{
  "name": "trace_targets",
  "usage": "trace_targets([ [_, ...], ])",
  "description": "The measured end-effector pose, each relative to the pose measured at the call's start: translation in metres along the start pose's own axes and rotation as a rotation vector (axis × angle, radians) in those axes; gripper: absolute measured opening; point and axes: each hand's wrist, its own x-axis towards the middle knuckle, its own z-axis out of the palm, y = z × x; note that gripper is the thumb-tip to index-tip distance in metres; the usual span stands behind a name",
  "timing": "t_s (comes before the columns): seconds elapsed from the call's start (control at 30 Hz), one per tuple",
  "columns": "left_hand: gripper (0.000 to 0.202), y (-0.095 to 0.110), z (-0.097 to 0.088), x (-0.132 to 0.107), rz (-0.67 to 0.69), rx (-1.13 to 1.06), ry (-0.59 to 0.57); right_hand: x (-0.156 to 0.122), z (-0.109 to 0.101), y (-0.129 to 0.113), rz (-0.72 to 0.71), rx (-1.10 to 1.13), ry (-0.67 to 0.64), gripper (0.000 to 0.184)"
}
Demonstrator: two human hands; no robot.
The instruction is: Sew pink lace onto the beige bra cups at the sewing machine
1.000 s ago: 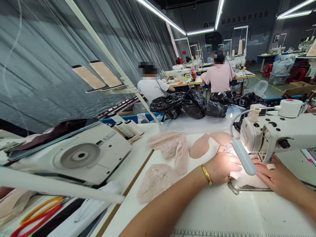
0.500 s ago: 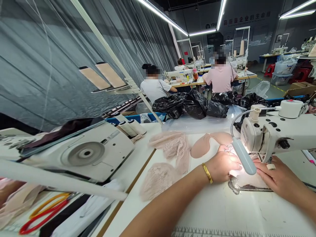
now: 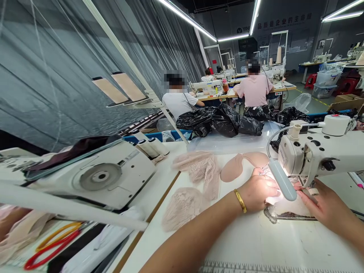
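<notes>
My left hand (image 3: 257, 191), with a gold bracelet (image 3: 240, 201) at the wrist, is closed on pale pink fabric (image 3: 273, 198) left of the needle area of a white sewing machine (image 3: 305, 151). A grey lamp (image 3: 282, 179) lights this spot and covers part of the cloth. On the other side, my right hand (image 3: 324, 199) lies beside the presser foot with thumb and fingers apart; machine parts hide some of its fingers. Behind my left hand lies a beige moulded bra cup piece (image 3: 232, 169). Beige lace pieces (image 3: 184, 208) rest further left.
A second machine (image 3: 102, 176) stands on the left, near thread cones (image 3: 149, 147) and a slanting white pole (image 3: 71, 206). Red-handled scissors (image 3: 52, 248) lie lower left. A ruler strip (image 3: 250, 267) runs along the front. Black bags (image 3: 218, 120) lie behind the table; people sew beyond.
My right hand has shifted, its thumb now standing further from its fingers. My left hand stays at the fabric, nearly unmoved. The view has shifted very slightly.
</notes>
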Motion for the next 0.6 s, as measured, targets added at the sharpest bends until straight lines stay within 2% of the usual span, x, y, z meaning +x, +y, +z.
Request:
trace_targets([
  [0.23,0.026,0.0038,-0.0044,0.0001,-0.002,0.029,0.014,-0.0044,0.0024,0.0038,-0.033,-0.071,0.029,0.024],
  [0.5,0.038,0.0071,-0.0013,-0.0005,-0.008,0.038,0.069,-0.008,0.0012,0.0045,0.012,-0.106,0.0,0.032],
  [0.6,0.03,0.0097,0.0016,-0.0002,-0.028,0.069,0.075,-0.0081,0.0009,0.007,0.037,-0.061,-0.048,0.029],
])
